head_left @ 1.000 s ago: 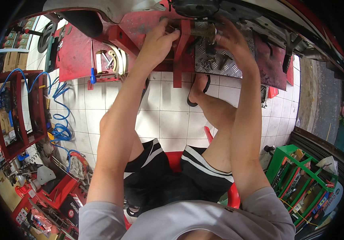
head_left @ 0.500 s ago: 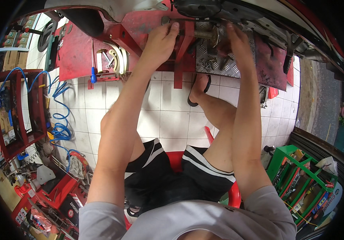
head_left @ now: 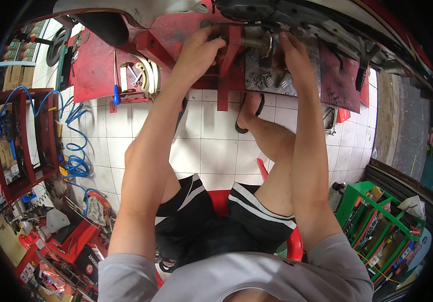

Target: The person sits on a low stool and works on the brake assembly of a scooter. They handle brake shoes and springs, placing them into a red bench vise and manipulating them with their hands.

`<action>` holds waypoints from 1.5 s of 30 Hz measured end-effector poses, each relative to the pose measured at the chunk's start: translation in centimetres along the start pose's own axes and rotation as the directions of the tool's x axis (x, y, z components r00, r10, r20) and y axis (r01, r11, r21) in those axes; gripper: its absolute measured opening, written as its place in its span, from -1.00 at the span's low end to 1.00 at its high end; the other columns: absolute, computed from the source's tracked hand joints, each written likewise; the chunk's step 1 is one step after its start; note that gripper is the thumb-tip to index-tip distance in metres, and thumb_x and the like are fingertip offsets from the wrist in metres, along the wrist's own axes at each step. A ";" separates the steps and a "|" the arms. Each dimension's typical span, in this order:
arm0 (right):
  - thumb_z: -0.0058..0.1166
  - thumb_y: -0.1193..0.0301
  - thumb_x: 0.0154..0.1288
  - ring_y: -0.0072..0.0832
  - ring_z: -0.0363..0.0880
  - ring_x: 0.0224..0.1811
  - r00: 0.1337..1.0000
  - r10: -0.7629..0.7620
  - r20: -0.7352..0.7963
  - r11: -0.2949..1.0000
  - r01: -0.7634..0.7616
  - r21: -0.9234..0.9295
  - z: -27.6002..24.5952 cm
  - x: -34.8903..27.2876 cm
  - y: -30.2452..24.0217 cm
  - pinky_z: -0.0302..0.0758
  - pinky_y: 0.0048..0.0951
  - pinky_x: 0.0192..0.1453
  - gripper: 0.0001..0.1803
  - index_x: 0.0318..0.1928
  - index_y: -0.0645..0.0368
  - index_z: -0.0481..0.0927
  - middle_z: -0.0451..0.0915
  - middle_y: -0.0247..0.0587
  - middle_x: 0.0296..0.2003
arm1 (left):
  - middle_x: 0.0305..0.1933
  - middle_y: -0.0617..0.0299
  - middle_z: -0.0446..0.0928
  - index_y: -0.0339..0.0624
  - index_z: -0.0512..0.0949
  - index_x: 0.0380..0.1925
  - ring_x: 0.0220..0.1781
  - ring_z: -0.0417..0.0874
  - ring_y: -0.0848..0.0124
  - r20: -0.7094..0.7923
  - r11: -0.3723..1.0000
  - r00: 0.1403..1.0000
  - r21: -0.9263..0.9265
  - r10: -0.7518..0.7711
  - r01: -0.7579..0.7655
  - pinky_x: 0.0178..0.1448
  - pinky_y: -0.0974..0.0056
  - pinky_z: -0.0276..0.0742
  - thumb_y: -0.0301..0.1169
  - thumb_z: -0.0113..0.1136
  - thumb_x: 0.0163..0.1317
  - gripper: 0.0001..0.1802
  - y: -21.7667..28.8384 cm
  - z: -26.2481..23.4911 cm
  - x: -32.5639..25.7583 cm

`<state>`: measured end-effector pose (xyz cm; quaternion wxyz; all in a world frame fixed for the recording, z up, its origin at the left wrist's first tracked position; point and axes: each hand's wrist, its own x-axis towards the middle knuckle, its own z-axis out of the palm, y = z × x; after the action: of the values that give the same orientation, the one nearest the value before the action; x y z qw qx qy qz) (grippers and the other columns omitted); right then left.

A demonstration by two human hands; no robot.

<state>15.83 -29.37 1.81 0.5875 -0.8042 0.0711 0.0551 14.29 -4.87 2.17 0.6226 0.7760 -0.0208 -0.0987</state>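
At the far side of the red bench (head_left: 93, 75), a red metal upright (head_left: 234, 48) has a thick threaded rod (head_left: 251, 42) sticking out to its right. A round plate (head_left: 267, 45) sits on the rod's right end, with a dark piece just below it. My left hand (head_left: 196, 55) is curled at the left of the upright, thumb toward it; what its fingers grip is hidden. Just right of the round plate, my right hand (head_left: 296, 56) is closed, thumb raised, its fingers mostly hidden. A dark bar (head_left: 244, 23) lies across behind the upright.
Small metal parts lie on a tread plate (head_left: 297, 83) below my right hand. Left on the bench are a blue-handled screwdriver (head_left: 117, 95) and curved brake shoes (head_left: 148, 73). A green tool rack (head_left: 360, 189) stands lower right; a coiled blue hose (head_left: 78, 163) hangs left.
My left thumb has come down and the hand's grip has shifted slightly. My right hand has moved a little left. The dark piece below the round plate shows more now.
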 end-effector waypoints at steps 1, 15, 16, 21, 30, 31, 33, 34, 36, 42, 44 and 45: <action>0.06 0.13 0.31 -0.49 0.63 -0.20 0.992 0.121 0.035 0.990 -0.123 0.063 -0.1 -0.2 -0.7 0.51 -0.45 -0.19 -0.40 0.27 0.21 0.41 0.65 -0.11 -0.17 | -0.23 0.22 0.58 -0.25 0.50 -0.02 -0.24 0.61 0.46 0.017 0.998 0.998 -0.015 -0.059 0.060 -0.24 0.39 0.45 -0.29 0.02 0.26 -0.64 0.2 -0.3 -0.1; 0.21 0.30 0.20 -0.43 0.64 -0.16 0.956 -0.050 0.288 0.986 0.001 0.167 0.9 -1.6 -1.7 0.50 -0.44 -0.08 -0.24 0.39 0.15 0.23 0.56 -0.10 0.00 | -0.25 0.19 0.58 -0.22 0.45 0.03 -0.29 0.63 0.41 -0.040 0.989 0.989 -0.050 -0.140 0.138 -0.23 0.32 0.45 -0.12 -0.06 0.39 -0.58 0.5 -0.2 -0.3; 0.19 0.30 0.23 -0.45 0.63 -0.16 0.957 0.098 0.272 0.987 -0.130 0.100 0.2 -0.8 -1.9 0.50 -0.45 -0.08 -0.25 0.39 0.15 0.23 0.54 -0.11 0.04 | -0.25 0.19 0.58 -0.22 0.44 0.03 -0.29 0.63 0.40 -0.047 0.988 0.988 -0.065 -0.145 0.142 -0.23 0.32 0.46 -0.12 -0.06 0.38 -0.57 0.5 -0.2 -0.2; 0.27 0.33 0.16 -0.39 0.61 -0.07 0.977 -0.020 0.214 0.973 -0.030 0.227 0.2 -1.9 -2.6 0.50 -0.41 -0.02 -0.17 0.41 0.13 0.20 0.52 -0.08 0.08 | -0.12 0.16 0.56 -0.23 0.40 0.12 -0.23 0.63 0.39 0.005 0.991 0.995 -0.079 -0.103 0.104 -0.18 0.33 0.48 -0.13 0.00 0.32 -0.51 0.4 -0.8 -0.4; 0.38 0.58 -0.07 -0.27 0.51 0.13 0.923 -0.308 0.232 0.940 0.258 0.223 0.5 -2.1 -2.1 0.51 -0.27 0.17 0.03 0.44 0.07 0.12 0.48 -0.10 0.17 | 0.11 0.15 0.46 -0.16 0.35 0.22 -0.09 0.60 0.40 0.061 0.969 0.969 0.052 0.239 -0.243 -0.04 0.31 0.53 -0.45 0.30 0.11 -0.37 -0.1 -0.6 -0.6; 0.35 0.60 -0.06 -0.28 0.49 0.14 0.922 -0.310 0.232 0.938 0.258 0.231 0.2 -2.0 -2.0 0.50 -0.29 0.17 0.03 0.45 0.06 0.11 0.49 -0.11 0.17 | 0.10 0.14 0.46 -0.15 0.35 0.22 -0.09 0.60 0.40 0.062 0.967 0.967 0.056 0.246 -0.249 -0.04 0.30 0.53 -0.44 0.31 0.12 -0.37 -0.1 -0.6 -0.5; 0.33 0.62 -0.06 -0.30 0.47 0.16 0.921 -0.311 0.237 0.940 0.260 0.222 -0.1 -1.8 -1.7 0.51 -0.32 0.15 0.03 0.45 0.05 0.11 0.49 -0.11 0.18 | 0.09 0.13 0.46 -0.15 0.35 0.22 -0.10 0.61 0.40 0.062 0.964 0.966 0.065 0.253 -0.257 -0.03 0.30 0.53 -0.42 0.32 0.12 -0.37 -0.2 -0.6 -0.4; 0.34 0.62 -0.07 -0.30 0.47 0.16 0.920 -0.308 0.240 0.943 0.262 0.207 -0.1 -1.8 -1.7 0.51 -0.33 0.14 0.04 0.45 0.05 0.10 0.48 -0.11 0.19 | 0.09 0.13 0.47 -0.15 0.34 0.22 -0.10 0.61 0.40 0.061 0.964 0.965 0.070 0.253 -0.257 -0.03 0.30 0.53 -0.41 0.32 0.13 -0.37 -0.2 -0.5 -0.4; 0.35 0.62 -0.08 -0.32 0.48 0.14 0.914 -0.324 0.245 0.942 0.287 0.175 -0.1 -1.8 -1.6 0.53 -0.36 0.09 0.05 0.46 0.06 0.10 0.47 -0.10 0.20 | 0.08 0.12 0.47 -0.16 0.34 0.22 -0.10 0.61 0.40 0.059 0.962 0.964 0.078 0.258 -0.262 -0.03 0.30 0.53 -0.40 0.33 0.13 -0.37 -0.3 -0.4 -0.4; 0.35 0.65 -0.13 -0.52 0.59 -0.17 0.917 -0.333 0.220 0.942 0.334 0.036 0.2 -1.9 -1.9 0.59 -0.50 -0.15 0.08 0.45 0.05 0.12 0.51 -0.07 0.19 | 0.05 0.09 0.49 -0.17 0.35 0.22 -0.10 0.61 0.40 0.040 0.962 0.966 0.088 0.256 -0.259 -0.03 0.29 0.53 -0.41 0.31 0.13 -0.38 -0.4 -0.3 -0.3; 0.35 0.67 -0.16 -0.58 0.62 -0.34 0.922 -0.335 0.193 0.942 0.329 0.066 0.4 -2.0 -2.0 0.60 -0.53 -0.27 0.07 0.44 0.05 0.16 0.57 -0.07 0.13 | 0.05 0.07 0.48 -0.17 0.35 0.21 -0.10 0.61 0.40 0.038 0.958 0.961 0.077 0.275 -0.277 -0.02 0.29 0.53 -0.41 0.30 0.14 -0.39 -0.5 -0.3 -0.3; 0.35 0.67 -0.14 -0.61 0.61 -0.35 0.925 -0.326 0.196 0.945 0.316 0.081 0.4 -2.0 -1.9 0.57 -0.56 -0.30 0.07 0.45 0.05 0.14 0.55 -0.06 0.15 | 0.05 0.07 0.48 -0.17 0.34 0.21 -0.10 0.61 0.40 0.039 0.961 0.963 0.070 0.266 -0.269 -0.02 0.29 0.52 -0.41 0.30 0.14 -0.39 -0.5 -0.4 -0.3</action>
<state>14.19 -28.31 3.81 0.6120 -0.7805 -0.1215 0.0399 13.99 -4.37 1.79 0.6005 0.7873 -0.1381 -0.0241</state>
